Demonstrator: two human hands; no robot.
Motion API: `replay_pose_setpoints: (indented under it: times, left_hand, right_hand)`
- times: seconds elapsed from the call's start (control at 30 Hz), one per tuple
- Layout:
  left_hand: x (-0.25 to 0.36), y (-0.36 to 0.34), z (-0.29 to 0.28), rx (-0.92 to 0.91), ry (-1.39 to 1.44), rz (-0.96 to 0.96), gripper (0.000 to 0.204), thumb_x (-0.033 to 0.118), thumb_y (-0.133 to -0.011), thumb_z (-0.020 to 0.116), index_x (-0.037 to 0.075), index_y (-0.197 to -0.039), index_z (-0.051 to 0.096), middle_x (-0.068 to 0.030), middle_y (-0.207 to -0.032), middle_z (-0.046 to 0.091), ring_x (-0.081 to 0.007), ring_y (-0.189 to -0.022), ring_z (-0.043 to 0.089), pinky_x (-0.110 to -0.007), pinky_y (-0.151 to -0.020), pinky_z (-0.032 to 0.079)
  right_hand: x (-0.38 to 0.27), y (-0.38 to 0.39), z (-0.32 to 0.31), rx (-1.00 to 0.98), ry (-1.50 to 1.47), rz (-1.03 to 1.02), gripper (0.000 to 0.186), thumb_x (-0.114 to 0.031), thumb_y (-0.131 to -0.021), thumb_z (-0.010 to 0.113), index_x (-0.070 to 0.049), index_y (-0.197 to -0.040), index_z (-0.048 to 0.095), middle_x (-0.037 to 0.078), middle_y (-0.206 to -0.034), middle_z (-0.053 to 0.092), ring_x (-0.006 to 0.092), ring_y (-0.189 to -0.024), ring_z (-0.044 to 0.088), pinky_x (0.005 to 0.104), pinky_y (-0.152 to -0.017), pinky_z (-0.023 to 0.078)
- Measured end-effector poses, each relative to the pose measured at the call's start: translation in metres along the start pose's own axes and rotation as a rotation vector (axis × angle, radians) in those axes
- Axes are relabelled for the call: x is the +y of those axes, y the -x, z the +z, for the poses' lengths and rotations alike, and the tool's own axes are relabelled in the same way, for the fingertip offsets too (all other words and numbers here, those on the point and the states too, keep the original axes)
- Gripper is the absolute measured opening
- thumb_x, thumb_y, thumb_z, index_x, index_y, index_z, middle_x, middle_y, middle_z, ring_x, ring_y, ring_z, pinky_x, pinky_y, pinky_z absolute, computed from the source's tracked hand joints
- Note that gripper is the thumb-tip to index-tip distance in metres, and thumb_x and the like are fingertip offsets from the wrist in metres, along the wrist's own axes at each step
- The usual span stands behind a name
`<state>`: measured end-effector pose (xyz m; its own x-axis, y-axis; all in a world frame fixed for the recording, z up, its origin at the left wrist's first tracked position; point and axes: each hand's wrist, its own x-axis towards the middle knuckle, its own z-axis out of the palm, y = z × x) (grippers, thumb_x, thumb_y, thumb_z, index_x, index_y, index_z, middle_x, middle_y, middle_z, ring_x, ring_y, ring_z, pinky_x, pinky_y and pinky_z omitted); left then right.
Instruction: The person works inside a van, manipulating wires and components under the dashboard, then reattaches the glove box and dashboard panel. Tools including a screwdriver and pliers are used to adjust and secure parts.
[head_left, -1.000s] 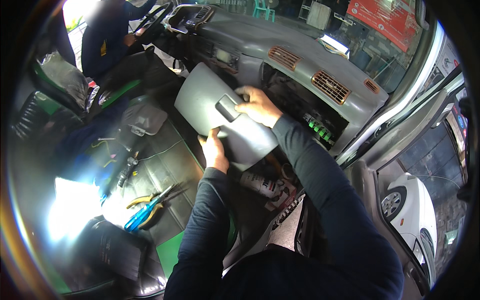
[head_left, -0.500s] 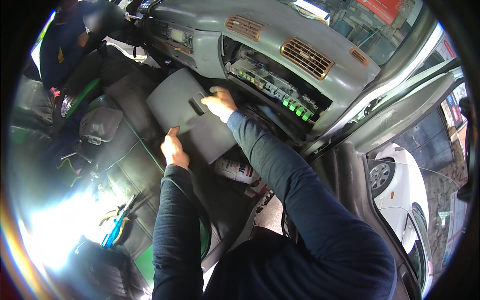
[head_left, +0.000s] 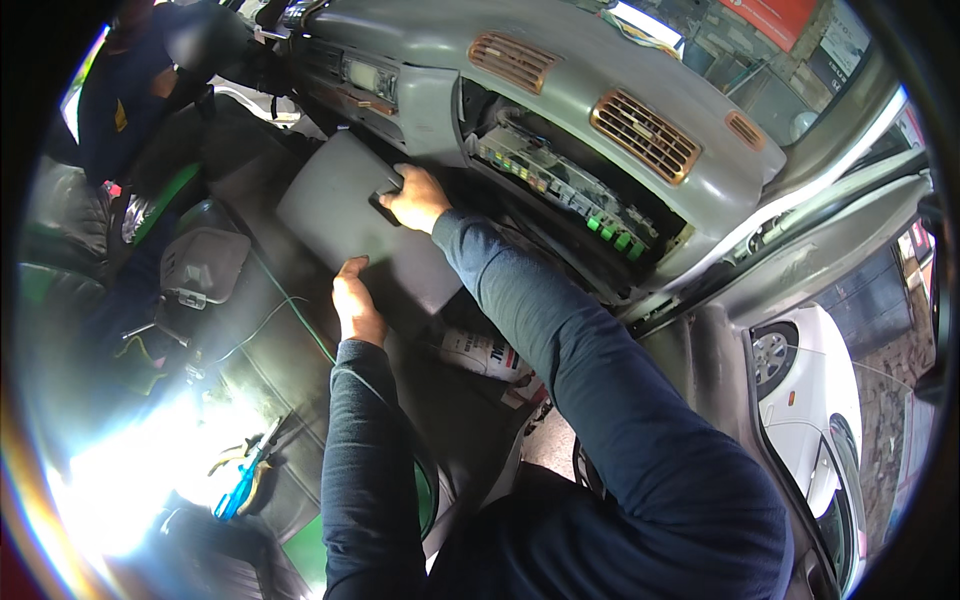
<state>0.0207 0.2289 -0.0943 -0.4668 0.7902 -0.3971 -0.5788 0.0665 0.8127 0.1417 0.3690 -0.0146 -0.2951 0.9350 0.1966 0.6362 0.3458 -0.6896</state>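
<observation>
A grey glove box door [head_left: 325, 205] with a recessed handle is held in front of the dashboard, apart from it. My left hand [head_left: 358, 305] grips its near edge, thumb on top and the other fingers hidden. My right hand [head_left: 418, 200] is closed at the handle recess on the right side of the door. To the right of the door, the dashboard opening [head_left: 665, 213] lies uncovered, showing a fuse box [head_left: 545, 175] with green relays or plugs at its right end. The underside of the door is hidden.
A white canister [head_left: 480, 353] lies below the door. A blue-handled screwdriver [head_left: 240, 482] and yellow-handled pliers rest on the seat [head_left: 290, 370], by a glaring light. A green cable [head_left: 285, 297] crosses the seat. Another person [head_left: 135, 95] is at far left. The car door [head_left: 700, 350] stands at right.
The glove box door has shifted left, farther from the dashboard opening, with both hands still on it. My view has turned slightly, moving the dashboard rightward in the picture.
</observation>
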Motion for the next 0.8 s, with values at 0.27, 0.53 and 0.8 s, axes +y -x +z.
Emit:
replay_pose_setpoints:
  times: [0.27, 0.53, 0.8]
  left_hand:
    - [-0.011, -0.030, 0.015, 0.061, 0.028, -0.148, 0.059, 0.036, -0.086, 0.074, -0.002, -0.131, 0.072, -0.0232, -0.155, 0.059, -0.0357, -0.140, 0.054, -0.048, -0.121, 0.038]
    - [0.007, -0.001, 0.032, 0.336, -0.025, -0.131, 0.072, 0.035, -0.086, 0.075, -0.010, -0.141, 0.064, -0.0258, -0.159, 0.055, -0.0365, -0.149, 0.049, -0.050, -0.125, 0.033]
    - [0.045, 0.046, 0.033, 0.223, 0.120, -0.112, 0.074, 0.036, -0.089, 0.072, -0.003, -0.150, 0.057, -0.0237, -0.169, 0.042, -0.0385, -0.153, 0.042, -0.059, -0.127, 0.029]
  right_hand:
    - [0.047, -0.011, 0.024, -0.045, 0.071, 0.009, 0.074, -0.027, -0.092, 0.086, -0.002, -0.155, 0.055, 0.026, -0.149, 0.064, 0.0407, -0.141, 0.060, 0.0452, -0.119, 0.048]
    - [0.051, 0.013, 0.019, -0.036, 0.008, 0.004, 0.084, -0.026, -0.091, 0.087, 0.004, -0.159, 0.049, 0.028, -0.156, 0.059, 0.0382, -0.145, 0.057, 0.0418, -0.122, 0.045]
    - [-0.003, 0.044, -0.046, -0.029, 0.051, -0.040, 0.083, -0.031, -0.092, 0.086, 0.008, -0.157, 0.051, 0.030, -0.152, 0.061, 0.0396, -0.143, 0.059, 0.0414, -0.122, 0.045]
